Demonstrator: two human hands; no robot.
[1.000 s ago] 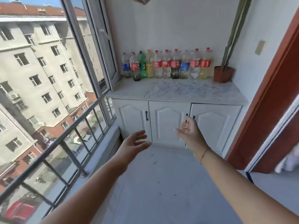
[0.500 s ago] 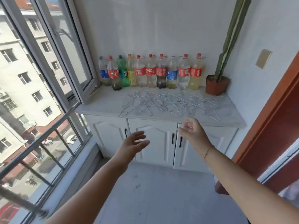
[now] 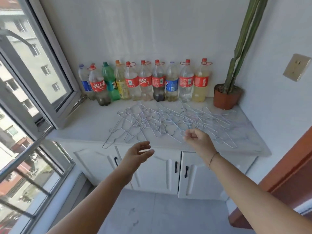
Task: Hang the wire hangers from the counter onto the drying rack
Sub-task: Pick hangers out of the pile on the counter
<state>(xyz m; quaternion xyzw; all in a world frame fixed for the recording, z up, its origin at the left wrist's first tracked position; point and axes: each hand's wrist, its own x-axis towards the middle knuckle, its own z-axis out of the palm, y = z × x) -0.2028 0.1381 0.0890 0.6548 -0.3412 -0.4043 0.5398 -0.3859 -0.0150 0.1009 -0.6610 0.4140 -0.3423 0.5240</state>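
I am reaching the counter point(image 3: 81, 125): my right hand point(image 3: 197, 138), open 1 second ago, is curling over the near wire hangers point(image 3: 168, 122), probably starting a pickup; I cannot tell if it grips. My left hand point(image 3: 138, 152) is hovering wide, empty.

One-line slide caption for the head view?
Right hand curls over wire hangers piled on the counter; left hand open nearby, bottles behind.

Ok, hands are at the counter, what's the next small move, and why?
Probably pinch one of the wire hangers at the pile's near edge with the right hand and lift slowly. Its fingers curl just over them; whether they already hold one I cannot tell. The hangers overlap in a tangle on the counter, and the left hand is open, holding nothing.
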